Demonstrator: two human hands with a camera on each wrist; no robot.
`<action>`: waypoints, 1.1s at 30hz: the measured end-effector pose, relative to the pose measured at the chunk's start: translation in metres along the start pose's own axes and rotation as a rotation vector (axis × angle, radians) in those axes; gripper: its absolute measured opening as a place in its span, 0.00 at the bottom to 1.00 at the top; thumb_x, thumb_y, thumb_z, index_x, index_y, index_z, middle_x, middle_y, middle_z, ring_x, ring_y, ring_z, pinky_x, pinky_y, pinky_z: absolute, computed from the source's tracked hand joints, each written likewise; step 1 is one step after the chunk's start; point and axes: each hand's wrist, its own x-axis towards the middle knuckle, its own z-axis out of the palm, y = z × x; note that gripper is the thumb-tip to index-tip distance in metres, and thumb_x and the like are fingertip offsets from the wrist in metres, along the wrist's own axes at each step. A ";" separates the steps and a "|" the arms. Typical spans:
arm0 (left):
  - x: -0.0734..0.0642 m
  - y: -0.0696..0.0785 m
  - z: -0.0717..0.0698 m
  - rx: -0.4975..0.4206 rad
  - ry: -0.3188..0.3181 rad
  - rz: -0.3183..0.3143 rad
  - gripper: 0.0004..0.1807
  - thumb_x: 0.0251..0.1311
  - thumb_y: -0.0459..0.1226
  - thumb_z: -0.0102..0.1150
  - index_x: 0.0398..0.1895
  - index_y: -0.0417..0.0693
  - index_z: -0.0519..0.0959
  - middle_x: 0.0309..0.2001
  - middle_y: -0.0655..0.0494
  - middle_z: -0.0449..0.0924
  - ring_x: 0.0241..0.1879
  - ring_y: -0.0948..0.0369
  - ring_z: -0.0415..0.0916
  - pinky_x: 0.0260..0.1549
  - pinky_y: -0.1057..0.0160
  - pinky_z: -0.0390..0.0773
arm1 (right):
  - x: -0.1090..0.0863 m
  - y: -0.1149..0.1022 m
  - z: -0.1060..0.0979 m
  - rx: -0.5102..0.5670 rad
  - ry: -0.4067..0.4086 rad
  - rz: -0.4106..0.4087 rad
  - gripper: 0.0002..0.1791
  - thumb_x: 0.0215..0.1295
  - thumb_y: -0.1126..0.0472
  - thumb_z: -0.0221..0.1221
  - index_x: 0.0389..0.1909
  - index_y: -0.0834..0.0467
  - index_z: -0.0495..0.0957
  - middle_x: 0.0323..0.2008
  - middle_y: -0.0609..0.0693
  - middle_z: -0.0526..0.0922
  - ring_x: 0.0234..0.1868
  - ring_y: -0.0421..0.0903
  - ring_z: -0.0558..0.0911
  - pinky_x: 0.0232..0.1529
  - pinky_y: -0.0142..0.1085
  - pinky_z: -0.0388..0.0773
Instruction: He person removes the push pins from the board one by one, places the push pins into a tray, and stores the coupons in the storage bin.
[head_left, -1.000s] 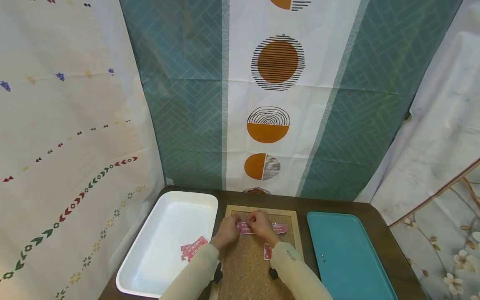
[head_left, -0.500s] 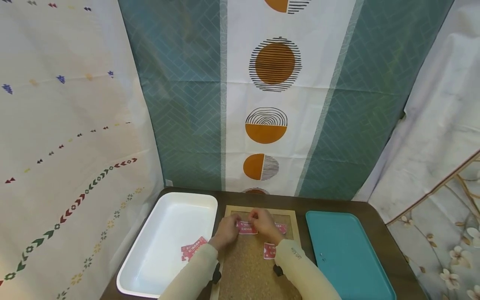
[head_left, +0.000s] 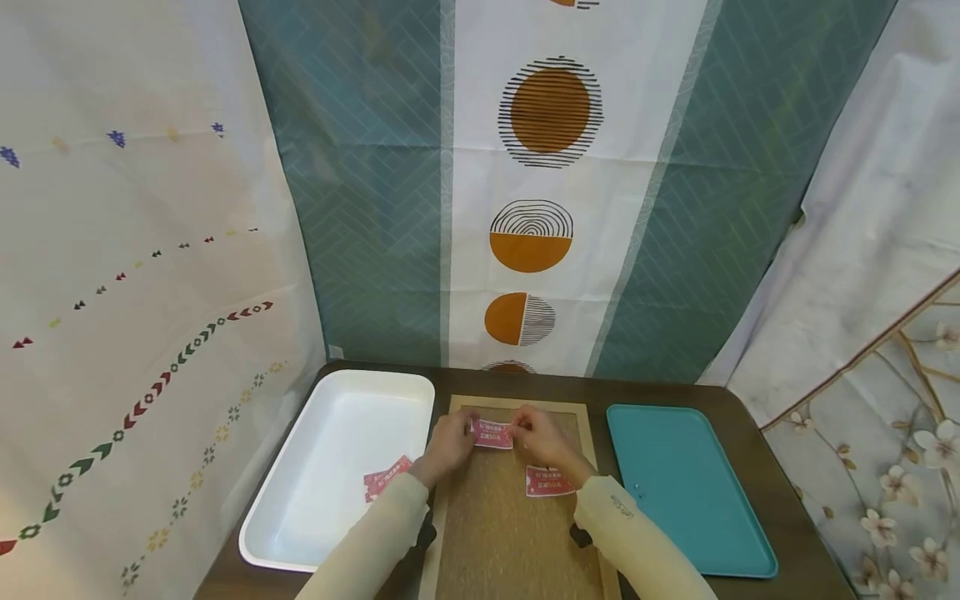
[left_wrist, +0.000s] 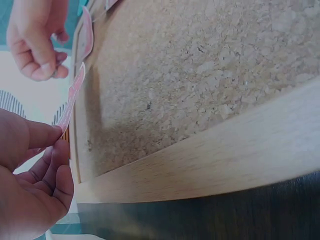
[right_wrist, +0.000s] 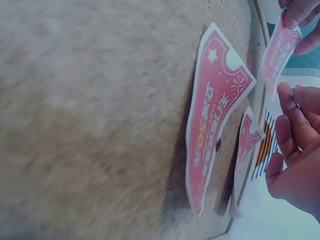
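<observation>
pinkish-red and white, a printed slip (head_left: 492,433) is held by its left end in the left hand (head_left: 452,440), pinched between thumb and fingers over the far part of a cork board (head_left: 517,542). whether the slip touches the cork cannot be told. just beside its right end, the right hand (head_left: 543,435) is held with finger and thumb nearly together, and a small shiny thing (right_wrist: 292,92) is pinched there; its exact shape is too small to be made out.

nearer the front, below the right hand, a second slip (head_left: 547,482) is seen on the board, its ends curled up from the cork and a dark spot visible at its middle. beyond it, a third slip (right_wrist: 245,150) is shown in the right wrist view, partly covered by the second.

the board is edged by a pale wooden frame (left_wrist: 200,165) and is set on a dark table (head_left: 780,500). to its left, overlapping red slips (head_left: 386,479) are contained in a white tray (head_left: 322,500), partly hidden by the left sleeve (head_left: 375,533). to its right, small shiny bits (head_left: 637,490) are seen at the left side of a teal tray (head_left: 697,500).
</observation>
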 end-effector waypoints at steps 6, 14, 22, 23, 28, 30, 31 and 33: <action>-0.003 0.002 -0.011 0.037 0.031 0.069 0.19 0.69 0.30 0.64 0.61 0.37 0.80 0.36 0.50 0.84 0.28 0.63 0.75 0.23 0.67 0.75 | -0.012 0.002 -0.011 0.060 -0.008 -0.040 0.02 0.75 0.66 0.62 0.40 0.61 0.81 0.35 0.50 0.82 0.37 0.44 0.78 0.40 0.35 0.78; -0.009 0.006 -0.026 0.036 0.064 0.099 0.19 0.67 0.29 0.66 0.60 0.39 0.82 0.33 0.53 0.81 0.29 0.62 0.74 0.25 0.66 0.75 | -0.023 0.013 -0.023 0.059 -0.001 -0.099 0.03 0.73 0.70 0.62 0.41 0.67 0.80 0.34 0.52 0.83 0.35 0.43 0.78 0.38 0.33 0.78; -0.016 0.006 -0.032 0.037 0.045 0.099 0.19 0.68 0.30 0.67 0.61 0.39 0.81 0.34 0.54 0.82 0.30 0.63 0.75 0.25 0.68 0.76 | -0.033 0.024 -0.036 -0.017 0.047 -0.048 0.02 0.70 0.66 0.68 0.38 0.61 0.85 0.33 0.49 0.86 0.34 0.42 0.77 0.36 0.32 0.78; -0.017 0.006 -0.033 0.032 0.040 0.105 0.19 0.68 0.30 0.67 0.61 0.38 0.81 0.35 0.53 0.82 0.30 0.63 0.75 0.24 0.68 0.77 | -0.034 0.026 -0.037 -0.029 0.053 -0.057 0.02 0.70 0.66 0.68 0.37 0.61 0.85 0.32 0.49 0.85 0.33 0.42 0.77 0.37 0.32 0.78; -0.023 0.007 -0.038 0.007 0.038 0.103 0.18 0.68 0.29 0.65 0.60 0.38 0.81 0.33 0.54 0.81 0.28 0.62 0.75 0.22 0.67 0.76 | -0.044 0.036 -0.043 -0.081 0.082 -0.080 0.03 0.66 0.67 0.70 0.37 0.62 0.86 0.32 0.46 0.86 0.33 0.40 0.78 0.38 0.33 0.80; -0.024 0.006 -0.040 0.007 0.047 0.093 0.17 0.69 0.29 0.64 0.60 0.40 0.82 0.31 0.55 0.79 0.27 0.63 0.74 0.21 0.67 0.75 | -0.048 0.038 -0.044 -0.081 0.087 -0.066 0.03 0.66 0.68 0.70 0.38 0.61 0.86 0.32 0.45 0.86 0.34 0.39 0.79 0.39 0.34 0.80; -0.025 0.006 -0.041 0.010 0.053 0.092 0.17 0.69 0.29 0.64 0.59 0.40 0.82 0.31 0.56 0.79 0.26 0.63 0.73 0.21 0.67 0.74 | -0.049 0.040 -0.044 -0.076 0.088 -0.055 0.03 0.66 0.69 0.70 0.39 0.61 0.87 0.32 0.45 0.87 0.34 0.40 0.79 0.39 0.34 0.80; -0.026 0.005 -0.044 0.015 0.067 0.093 0.16 0.68 0.29 0.64 0.59 0.40 0.82 0.30 0.56 0.78 0.26 0.63 0.72 0.21 0.67 0.73 | -0.051 0.041 -0.045 -0.065 0.097 -0.032 0.04 0.65 0.69 0.70 0.40 0.60 0.87 0.33 0.45 0.87 0.35 0.40 0.80 0.40 0.34 0.81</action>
